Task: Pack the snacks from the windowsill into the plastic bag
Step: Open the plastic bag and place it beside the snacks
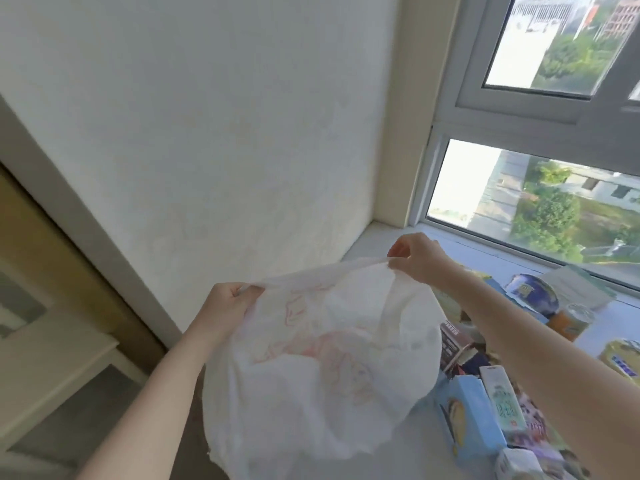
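Bare left hand [227, 304], bare right hand [415, 258]; forearms [512, 317] uncovered (up to frame edge); fingers [398, 251] seemingly plain.

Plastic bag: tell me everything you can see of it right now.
The plastic bag is thin, white, translucent film with faint red print, crumpled and puffed out round. Its top edge is pulled taut between the left hand and the right hand, each pinching it. It hangs by the left end of the windowsill, with a light blue box close at its lower right. Contents, and whether its bottom rests on anything, cannot be told.
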